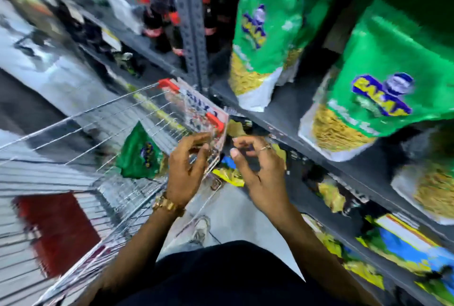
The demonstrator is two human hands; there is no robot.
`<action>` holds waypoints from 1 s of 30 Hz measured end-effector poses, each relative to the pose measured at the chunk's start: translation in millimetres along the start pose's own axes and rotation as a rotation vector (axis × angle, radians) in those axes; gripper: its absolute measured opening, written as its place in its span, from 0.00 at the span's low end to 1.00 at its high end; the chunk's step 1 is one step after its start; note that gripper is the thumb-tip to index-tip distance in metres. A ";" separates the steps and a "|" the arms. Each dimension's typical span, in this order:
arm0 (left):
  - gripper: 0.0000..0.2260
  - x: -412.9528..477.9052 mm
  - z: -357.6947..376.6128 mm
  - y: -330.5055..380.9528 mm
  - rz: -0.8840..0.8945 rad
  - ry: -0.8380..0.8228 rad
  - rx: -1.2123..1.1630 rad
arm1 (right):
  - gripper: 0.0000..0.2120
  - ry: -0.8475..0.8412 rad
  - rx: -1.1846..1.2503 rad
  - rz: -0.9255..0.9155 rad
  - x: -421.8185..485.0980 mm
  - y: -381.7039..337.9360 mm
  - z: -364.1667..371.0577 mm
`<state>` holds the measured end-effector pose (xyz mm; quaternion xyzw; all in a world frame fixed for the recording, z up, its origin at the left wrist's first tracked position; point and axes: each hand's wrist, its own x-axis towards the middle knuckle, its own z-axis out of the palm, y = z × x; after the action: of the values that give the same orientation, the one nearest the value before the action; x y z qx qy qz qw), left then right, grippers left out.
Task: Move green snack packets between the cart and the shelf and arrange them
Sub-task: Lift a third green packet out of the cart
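Observation:
The picture is blurred by motion. A green snack packet (pixel 140 156) lies inside the wire cart (pixel 81 119) at the left. Green packets stand upright on the dark shelf (pixel 290 119) at the right: one (pixel 265 35) near the upright post, a larger one (pixel 383 79) closer to me, and a third (pixel 432 183) at the right edge. My left hand (pixel 186 170) hovers over the cart's near corner, fingers curled and apart, holding nothing. My right hand (pixel 260 173) is beside it, just below the shelf edge, fingers spread and empty.
A red panel (pixel 56 232) sits in the cart's near end. Dark bottles with red labels (pixel 157 23) fill the shelf bay to the left of the grey post (pixel 191 23). Yellow and blue packets (pixel 403 242) crowd the lower shelf. A shoe (pixel 201 229) stands on the pale floor.

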<state>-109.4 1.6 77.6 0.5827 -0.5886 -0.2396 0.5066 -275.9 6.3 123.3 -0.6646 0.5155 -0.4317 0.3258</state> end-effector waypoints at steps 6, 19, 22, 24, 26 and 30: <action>0.07 -11.1 -90.3 -89.3 -0.432 0.143 0.045 | 0.10 -0.398 -0.032 0.055 62.2 21.8 106.4; 0.34 -15.3 -99.8 -214.3 -1.472 -0.214 -0.345 | 0.30 -1.132 -0.510 0.429 159.1 96.6 287.6; 0.38 -8.4 -81.5 -225.9 -1.523 -0.009 -0.546 | 0.41 -1.193 -0.442 0.508 160.8 120.4 310.6; 0.32 -0.6 -67.7 -229.9 -1.456 0.132 -0.524 | 0.45 -1.223 -0.440 0.497 161.0 131.3 321.8; 0.29 5.6 -53.3 -241.6 -1.454 0.275 -0.554 | 0.50 -1.257 -0.404 0.567 165.7 141.3 333.9; 0.29 16.3 -34.4 -250.2 -1.539 0.487 -0.738 | 0.54 -1.331 -0.472 0.554 179.9 158.5 355.4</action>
<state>34.8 -54.6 -122.7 0.6512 0.2054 -0.5578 0.4718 0.7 -212.5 -120.6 -0.6832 0.4367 0.2799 0.5139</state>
